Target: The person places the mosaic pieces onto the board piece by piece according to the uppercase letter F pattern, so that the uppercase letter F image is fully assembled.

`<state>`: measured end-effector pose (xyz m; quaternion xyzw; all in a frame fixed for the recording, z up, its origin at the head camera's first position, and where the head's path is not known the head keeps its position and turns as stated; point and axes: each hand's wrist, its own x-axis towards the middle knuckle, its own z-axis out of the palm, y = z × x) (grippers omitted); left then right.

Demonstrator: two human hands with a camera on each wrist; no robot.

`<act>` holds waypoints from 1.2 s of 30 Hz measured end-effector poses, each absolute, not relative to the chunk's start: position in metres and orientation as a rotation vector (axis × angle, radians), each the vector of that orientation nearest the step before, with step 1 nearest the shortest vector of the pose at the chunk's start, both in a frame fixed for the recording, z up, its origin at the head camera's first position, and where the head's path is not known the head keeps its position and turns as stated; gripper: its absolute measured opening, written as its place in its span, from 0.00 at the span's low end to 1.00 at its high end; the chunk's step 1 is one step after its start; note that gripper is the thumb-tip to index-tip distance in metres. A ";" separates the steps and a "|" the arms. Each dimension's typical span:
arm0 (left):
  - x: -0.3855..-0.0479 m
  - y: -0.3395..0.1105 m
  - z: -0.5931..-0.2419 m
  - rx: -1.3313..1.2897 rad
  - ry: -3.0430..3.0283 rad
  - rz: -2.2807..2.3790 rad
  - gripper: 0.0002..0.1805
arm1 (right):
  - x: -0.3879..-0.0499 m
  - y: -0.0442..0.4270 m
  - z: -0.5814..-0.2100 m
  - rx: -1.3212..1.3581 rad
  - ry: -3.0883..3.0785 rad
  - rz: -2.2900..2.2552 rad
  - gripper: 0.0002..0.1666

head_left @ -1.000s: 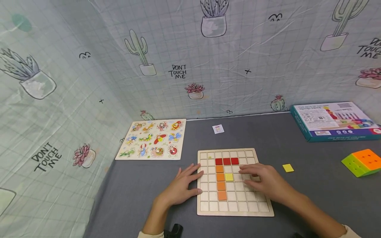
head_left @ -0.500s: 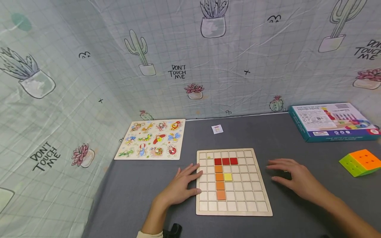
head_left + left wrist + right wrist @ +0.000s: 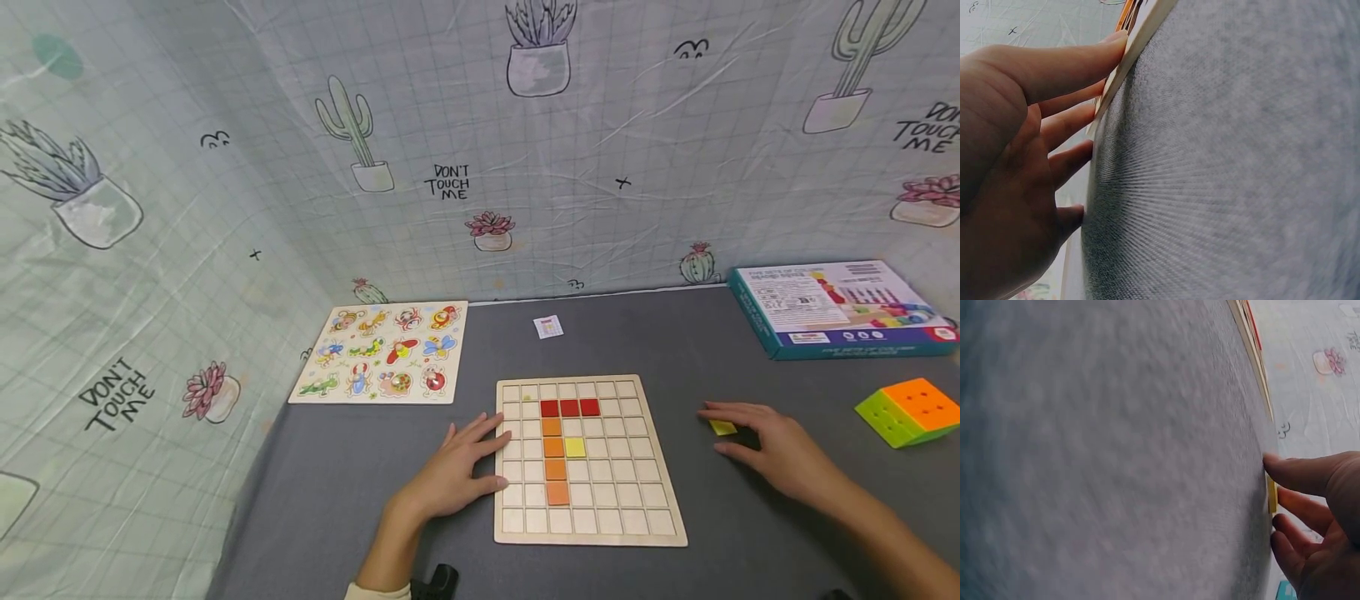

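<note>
A wooden grid board lies on the dark table, with three red tiles, a column of several orange tiles and one yellow tile in its squares. My left hand rests with spread fingers at the board's left edge; thumb and fingertips touch its rim in the left wrist view. To the right of the board, my right hand is low over a loose yellow tile, which lies between thumb and fingers and is partly covered by them. In the head view the thumb stands apart from it.
An insect picture puzzle board lies at the back left. Behind the grid board is a small printed card. A flat teal game box and an orange and green puzzle cube sit at the right. Patterned cloth hangs behind.
My right hand has left the board's right side and moved right to the loose yellow tile, passing over it on the way. The left hand and the tiles on the board have stayed put.
</note>
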<state>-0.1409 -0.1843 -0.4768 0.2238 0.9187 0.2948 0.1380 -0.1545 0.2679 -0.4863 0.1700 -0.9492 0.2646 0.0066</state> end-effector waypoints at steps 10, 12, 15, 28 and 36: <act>-0.140 -0.185 -0.477 0.647 2.652 0.860 0.35 | -0.159 0.272 -0.483 0.415 -2.996 0.823 0.24; -0.140 -0.185 -0.477 0.647 2.651 0.863 0.35 | -0.159 0.272 -0.483 0.410 -2.984 0.816 0.22; -0.141 -0.185 -0.477 0.647 2.651 0.866 0.35 | -0.159 0.273 -0.483 0.395 -2.979 0.817 0.20; -0.140 -0.184 -0.476 0.647 2.649 0.865 0.35 | -0.163 0.261 -0.470 0.426 -3.006 0.811 0.14; -0.139 -0.184 -0.476 0.644 2.646 0.869 0.35 | -0.164 0.240 -0.456 0.506 -2.927 0.876 0.16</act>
